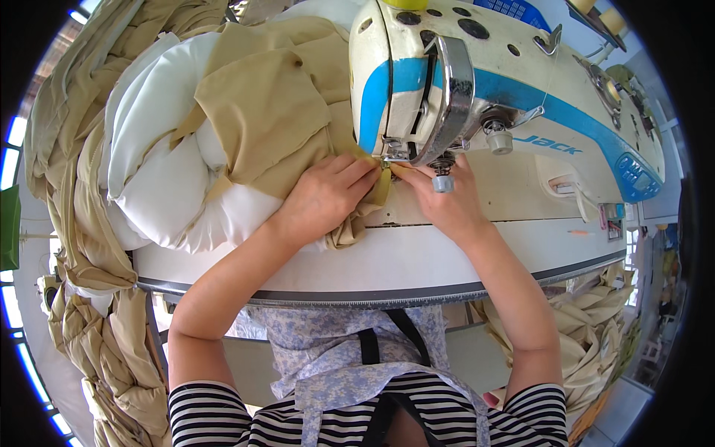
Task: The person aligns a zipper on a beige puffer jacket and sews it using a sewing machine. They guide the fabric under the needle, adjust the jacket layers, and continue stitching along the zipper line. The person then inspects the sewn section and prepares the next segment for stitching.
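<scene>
My left hand (328,195) has its fingers bent together on tan fabric (264,119) just left of the sewing machine's presser foot (384,155), beside a narrow yellowish strip (382,190). My right hand (447,195) is right of the needle area, fingers bent, index tip close to the strip; what it grips is unclear, as machine parts hide some of the fingers. The tan fabric lies over a puffy white padded piece (160,182) on the left.
The white-and-blue machine head (551,112) fills the upper right of the worktable (406,261). Piles of tan padded fabric hang at the left (97,343) and lower right (588,335). A blue basket (506,11) sits behind the machine; small items (612,220) lie at the table's right end.
</scene>
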{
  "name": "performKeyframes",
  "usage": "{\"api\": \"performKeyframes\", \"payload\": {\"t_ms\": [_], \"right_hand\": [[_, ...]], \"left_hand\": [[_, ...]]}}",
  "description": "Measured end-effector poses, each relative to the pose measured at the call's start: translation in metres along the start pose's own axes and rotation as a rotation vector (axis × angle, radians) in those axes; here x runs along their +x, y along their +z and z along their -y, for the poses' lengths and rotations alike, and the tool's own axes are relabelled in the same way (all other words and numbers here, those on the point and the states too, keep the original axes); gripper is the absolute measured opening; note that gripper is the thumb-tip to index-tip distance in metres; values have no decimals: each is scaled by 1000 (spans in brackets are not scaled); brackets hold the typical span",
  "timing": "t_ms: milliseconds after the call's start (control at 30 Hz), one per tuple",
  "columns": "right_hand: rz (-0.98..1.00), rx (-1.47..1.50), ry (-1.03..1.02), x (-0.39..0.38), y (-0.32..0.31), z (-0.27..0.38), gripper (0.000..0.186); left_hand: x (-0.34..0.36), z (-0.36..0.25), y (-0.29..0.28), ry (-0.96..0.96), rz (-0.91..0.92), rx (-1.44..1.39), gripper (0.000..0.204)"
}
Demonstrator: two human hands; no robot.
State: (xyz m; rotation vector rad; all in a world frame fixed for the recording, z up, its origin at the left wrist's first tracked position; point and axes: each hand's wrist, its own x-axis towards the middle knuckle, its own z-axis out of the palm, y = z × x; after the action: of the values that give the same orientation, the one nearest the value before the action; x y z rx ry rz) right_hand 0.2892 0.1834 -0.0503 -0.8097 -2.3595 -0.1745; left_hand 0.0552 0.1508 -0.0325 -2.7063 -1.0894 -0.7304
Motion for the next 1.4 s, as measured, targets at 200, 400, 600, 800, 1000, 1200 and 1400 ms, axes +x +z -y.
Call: {"api": "performKeyframes", "payload": {"t_ms": [200,400,600,800,1000,1200,1400], "right_hand": [[-36,-12,8,2,0,2,21],[50,-15,43,0,-1,0,31],[-1,-40,49,-5,7,-1,6],[-107,56,84,-13,-7,3,13],[-328,86,541,-106,-92,2,27],[55,-395,946,-213,-152,-74,52],[-80,-227,1047,-220,-127,-149,61]], "left_hand": [[1,4,1,39,-26,6,36],[3,5,4,50,-26,-9,34],[0,2,-2,22,20,2,34],[8,-5,1,29,-38,-59,38],[5,-3,-3,30,-53,-97,39],[-12,-1,-9,-4,-28,-149,36],[-61,-13,-48,44,118,-206,35]]}}
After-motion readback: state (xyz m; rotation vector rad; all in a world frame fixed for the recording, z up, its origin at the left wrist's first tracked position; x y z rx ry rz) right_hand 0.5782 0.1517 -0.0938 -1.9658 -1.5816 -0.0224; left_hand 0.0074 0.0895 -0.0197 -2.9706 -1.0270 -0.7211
